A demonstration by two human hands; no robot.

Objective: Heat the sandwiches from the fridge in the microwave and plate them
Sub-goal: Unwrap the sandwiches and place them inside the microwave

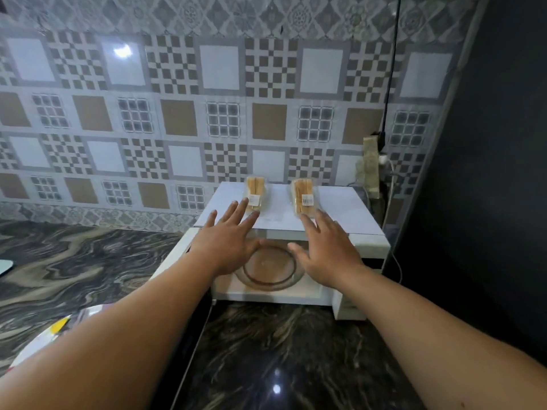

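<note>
Two wrapped sandwiches lie on top of a white microwave (340, 208): the left sandwich (254, 192) and the right sandwich (303, 195), each in clear packaging with a label. The microwave's door hangs open, showing the glass turntable (268, 269) inside. My left hand (228, 241) stretches forward with straight, spread fingers, its fingertips just short of the left sandwich. My right hand (325, 250) reaches likewise, fingers spread, tips at the near end of the right sandwich. Neither hand holds anything.
The microwave stands on a dark marbled counter (74, 261) against a patterned tile wall. A plate (53, 332) with a yellow mark sits at the lower left, partly behind my left arm. A socket and black cable (384, 113) hang at the right, beside a dark wall.
</note>
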